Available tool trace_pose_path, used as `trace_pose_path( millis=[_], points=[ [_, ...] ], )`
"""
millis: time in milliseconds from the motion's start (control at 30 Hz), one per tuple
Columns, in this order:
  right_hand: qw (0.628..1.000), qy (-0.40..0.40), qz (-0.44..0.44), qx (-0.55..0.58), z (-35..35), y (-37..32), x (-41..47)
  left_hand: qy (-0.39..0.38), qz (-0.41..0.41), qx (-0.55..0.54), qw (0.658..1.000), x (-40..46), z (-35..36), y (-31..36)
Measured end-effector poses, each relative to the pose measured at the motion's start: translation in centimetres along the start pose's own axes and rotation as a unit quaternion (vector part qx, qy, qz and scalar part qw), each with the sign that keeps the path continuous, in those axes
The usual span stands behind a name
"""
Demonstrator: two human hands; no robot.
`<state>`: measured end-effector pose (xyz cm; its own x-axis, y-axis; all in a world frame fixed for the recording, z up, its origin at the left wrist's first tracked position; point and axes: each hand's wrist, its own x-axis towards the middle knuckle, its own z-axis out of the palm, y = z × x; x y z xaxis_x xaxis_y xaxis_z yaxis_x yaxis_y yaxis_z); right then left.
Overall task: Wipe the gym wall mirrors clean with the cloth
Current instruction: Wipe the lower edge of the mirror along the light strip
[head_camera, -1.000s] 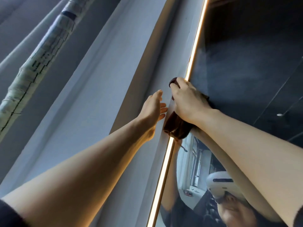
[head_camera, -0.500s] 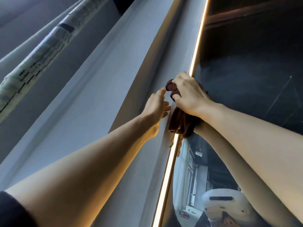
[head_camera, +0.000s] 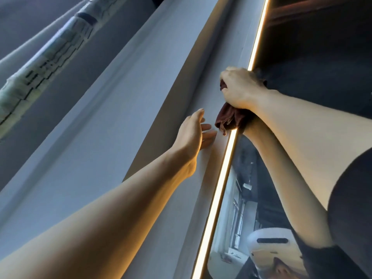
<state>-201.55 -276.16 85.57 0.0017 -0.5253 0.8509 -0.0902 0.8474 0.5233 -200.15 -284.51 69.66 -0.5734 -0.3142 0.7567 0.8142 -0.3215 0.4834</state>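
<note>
The wall mirror [head_camera: 314, 57] fills the right side, its left edge lined by a lit strip [head_camera: 223, 178]. My right hand [head_camera: 239, 87] grips a dark red-brown cloth [head_camera: 227, 117] high against the mirror's left edge, over the strip. The cloth's loose end hangs below my wrist. My left hand [head_camera: 193, 133] lies with straight fingers flat on the grey wall panel just left of the strip, a little below the cloth and apart from it. The mirror reflects my right arm and a white headset.
A grey wall panel [head_camera: 124, 121] with a recessed ledge runs up the left of the mirror. A wrapped pipe [head_camera: 46, 63] crosses the upper left near the ceiling. My dark sleeve [head_camera: 350, 208] shows at the right.
My right hand has slid the cloth upward along the mirror's lit edge. My left hand has dropped lower relative to it, still flat on the wall.
</note>
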Motion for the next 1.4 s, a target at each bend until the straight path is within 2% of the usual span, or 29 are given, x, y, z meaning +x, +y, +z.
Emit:
trace_pose_path(
  millis=[267, 500, 567, 633, 733, 800, 833, 900, 933, 1033, 1067, 1100, 1167, 1233, 1300, 1400],
  points=[
    [0.996, -0.036, -0.069, 0.047, 0.1, -6.6, -10.2, 0.083, -0.018, -0.028, 0.996, -8.8, -4.2, -3.4],
    [0.974, -0.033, -0.14, 0.176, 1.4, -17.5, -29.8, 0.19, -0.159, 0.003, 0.969, -22.5, -9.9, -10.0],
    [0.97, -0.077, -0.158, 0.168, 1.6, -21.1, -36.1, 0.211, -0.206, 0.039, 0.955, -27.2, -11.0, -11.9],
    [0.957, -0.156, -0.173, 0.175, 0.8, -24.3, -41.7, 0.227, -0.234, 0.079, 0.942, -31.5, -12.0, -13.5],
    [0.913, -0.266, -0.129, 0.282, -0.8, -28.5, -49.0, 0.25, -0.319, 0.1, 0.909, -37.3, -13.9, -15.1],
    [0.852, -0.342, -0.08, 0.388, -2.2, -30.5, -52.3, 0.303, -0.38, 0.074, 0.871, -40.6, -15.3, -15.4],
    [0.805, -0.373, -0.018, 0.461, -2.9, -31.1, -53.2, 0.335, -0.391, 0.052, 0.856, -41.9, -16.0, -15.3],
    [0.662, -0.424, 0.188, 0.589, -4.3, -31.3, -53.7, 0.374, -0.39, 0.018, 0.841, -43.8, -17.1, -14.4],
    [0.58, -0.435, 0.287, 0.627, -5.0, -31.1, -53.7, 0.371, -0.382, 0.032, 0.846, -44.4, -17.4, -14.0],
    [0.347, -0.44, 0.464, 0.686, -7.2, -29.8, -54.8, 0.263, -0.358, 0.159, 0.882, -45.6, -18.3, -13.4],
    [0.283, -0.433, 0.498, 0.695, -7.9, -29.2, -55.4, 0.22, -0.36, 0.197, 0.885, -46.0, -18.2, -13.3],
    [0.238, -0.426, 0.526, 0.697, -8.7, -28.6, -56.2, 0.181, -0.364, 0.218, 0.887, -46.3, -17.9, -13.3],
    [0.174, -0.398, 0.577, 0.692, -9.9, -27.0, -58.0, 0.116, -0.378, 0.228, 0.89, -47.0, -16.7, -13.5],
    [0.141, -0.359, 0.619, 0.684, -10.7, -25.0, -60.0, 0.046, -0.393, 0.22, 0.892, -47.5, -15.0, -14.1],
    [0.134, -0.32, 0.664, 0.663, -11.7, -22.8, -61.9, -0.051, -0.401, 0.213, 0.889, -48.0, -12.9, -15.4],
    [0.158, -0.232, 0.747, 0.602, -14.2, -19.4, -65.2, -0.223, -0.365, 0.222, 0.876, -49.5, -9.1, -17.7]
  ],
)
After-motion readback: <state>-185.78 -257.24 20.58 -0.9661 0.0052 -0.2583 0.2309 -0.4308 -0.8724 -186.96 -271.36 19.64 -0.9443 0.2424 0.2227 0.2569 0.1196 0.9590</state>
